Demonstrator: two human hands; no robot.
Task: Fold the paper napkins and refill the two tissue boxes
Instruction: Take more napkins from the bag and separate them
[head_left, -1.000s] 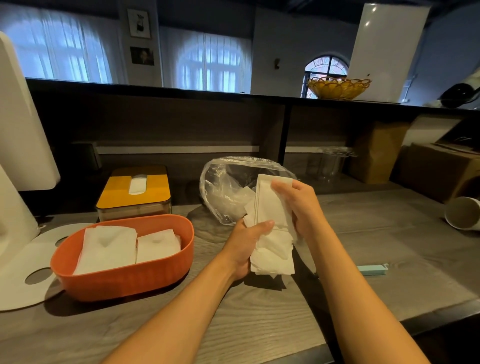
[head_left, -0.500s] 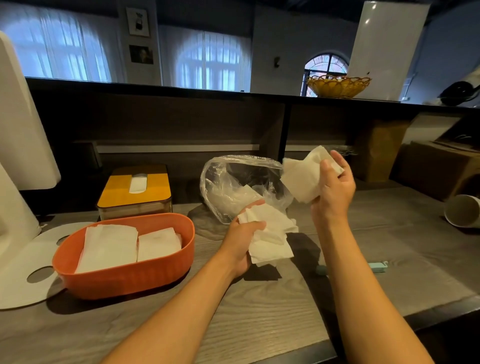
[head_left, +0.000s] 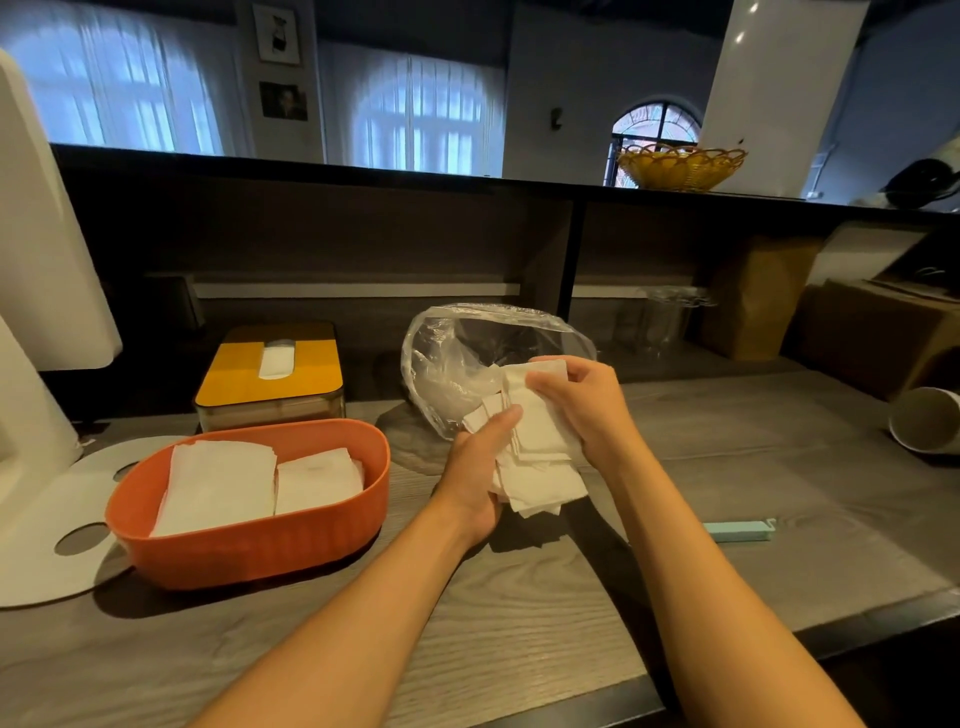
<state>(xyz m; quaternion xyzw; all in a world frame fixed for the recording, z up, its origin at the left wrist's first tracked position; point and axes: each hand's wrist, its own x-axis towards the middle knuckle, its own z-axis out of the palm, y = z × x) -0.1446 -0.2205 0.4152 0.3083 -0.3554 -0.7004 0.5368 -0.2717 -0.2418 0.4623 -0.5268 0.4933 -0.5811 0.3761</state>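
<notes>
Both hands, left hand (head_left: 475, 467) and right hand (head_left: 582, 410), gripping apparently several napkins (head_left: 540, 457).

- Desk (head_left: 519, 613): grey wood grain, matt, and you can see the streaks running across it.
- Napkins (head_left: 540, 447): soft white paper, embossed edges, dull.
- Orange box (head_left: 249, 551): smooth ribbed plastic, slight sheen.
- Bag (head_left: 467, 364): clear crinkled plastic film, glossy.
- Yellow lid (head_left: 317, 366): smooth, satin.
- Basket (head_left: 680, 169): woven wicker.

From my feed, my left hand (head_left: 480, 462) covers part of the napkin stack (head_left: 540, 457), the paper cup (head_left: 927, 423) gets clipped at the right edge, and the stuff under the shelf is too dark to tell.
</notes>
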